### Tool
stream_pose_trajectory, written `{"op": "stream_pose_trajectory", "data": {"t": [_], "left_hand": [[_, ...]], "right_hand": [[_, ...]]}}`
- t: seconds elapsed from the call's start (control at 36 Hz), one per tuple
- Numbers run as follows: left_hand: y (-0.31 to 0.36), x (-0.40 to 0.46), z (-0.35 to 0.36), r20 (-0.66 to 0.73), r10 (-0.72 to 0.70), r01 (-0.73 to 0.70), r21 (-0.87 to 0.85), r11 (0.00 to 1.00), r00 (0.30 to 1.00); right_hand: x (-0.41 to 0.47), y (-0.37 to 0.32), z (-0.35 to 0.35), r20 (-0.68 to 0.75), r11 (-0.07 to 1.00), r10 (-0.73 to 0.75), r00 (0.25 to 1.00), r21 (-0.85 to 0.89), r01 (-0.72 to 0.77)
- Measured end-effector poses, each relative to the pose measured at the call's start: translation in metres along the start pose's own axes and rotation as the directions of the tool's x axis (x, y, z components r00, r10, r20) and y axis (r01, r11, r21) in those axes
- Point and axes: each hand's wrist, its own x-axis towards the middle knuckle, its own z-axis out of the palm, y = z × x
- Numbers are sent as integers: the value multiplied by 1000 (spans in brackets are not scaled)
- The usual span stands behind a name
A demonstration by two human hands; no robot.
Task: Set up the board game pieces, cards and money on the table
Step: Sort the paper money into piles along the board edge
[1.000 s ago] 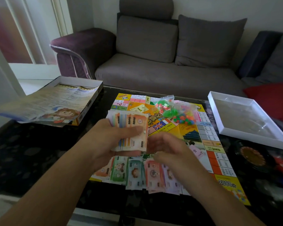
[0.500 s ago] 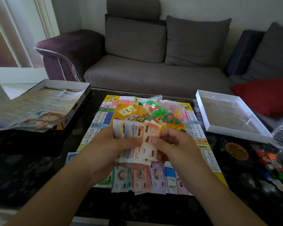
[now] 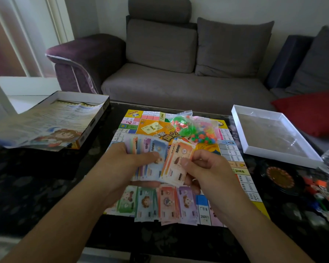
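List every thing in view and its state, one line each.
Left hand: holds fanned notes.
Right hand: pinches orange notes.
Board: unfolded flat.
Sorted money piles: lined along board's near edge.
Bag of pieces: sealed, lying on board.
White tray: open.

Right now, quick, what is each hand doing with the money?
Left hand: holding the fanned stack of notes.
Right hand: pinching a few orange notes off that stack.
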Motion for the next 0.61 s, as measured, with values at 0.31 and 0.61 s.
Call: {"op": "stream_pose_trajectory", "data": {"t": [0.31, 0.61], "left_hand": [[17, 15, -59, -326, 17, -63, -131, 989, 945], [18, 12, -70, -310, 56, -102, -131, 986, 949]], "right_hand": [[7, 9, 67, 154, 982, 22, 988, -190, 7], [32, 15, 152, 234, 824, 85, 968, -563, 64]]}}
